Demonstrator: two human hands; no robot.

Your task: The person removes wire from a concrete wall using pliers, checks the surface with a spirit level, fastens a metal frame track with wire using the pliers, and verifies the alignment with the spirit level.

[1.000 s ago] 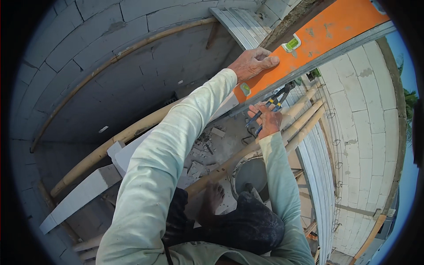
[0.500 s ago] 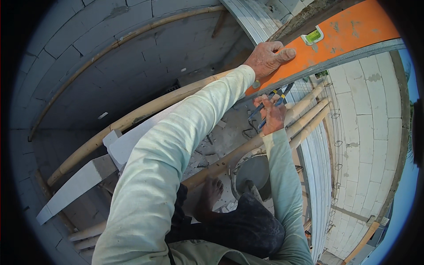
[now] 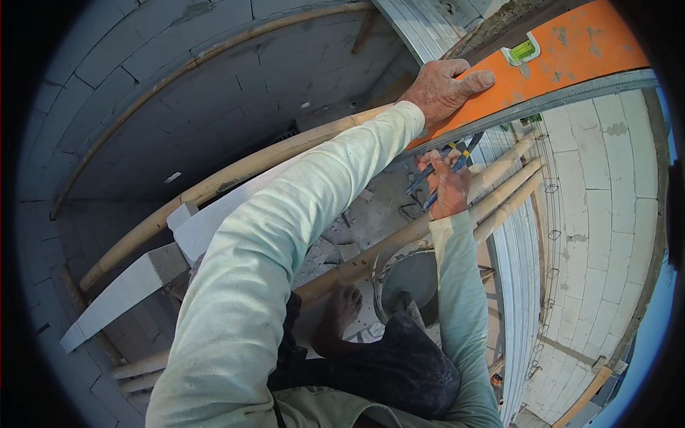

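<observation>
My left hand is closed over the near end of an orange spirit level, its thumb lying along the face. A green bubble vial is set in the level, and grey smears mark its surface. Just below the level's edge, my right hand grips pliers with blue and yellow handles. Their jaws are hard to make out. Under my right forearm stands a bucket of grey wet mix, with a tool's handle sticking out of it.
Bamboo poles cross below me. Pale blocks lie at the left. A grey block wall rises at far left and a pale one at right. Corrugated metal sheets and wire framework run beside it.
My left hand and the spirit level have shifted slightly right and up in view. My right hand, still on the pliers, has moved a little to the right. The whole view has shifted slightly.
</observation>
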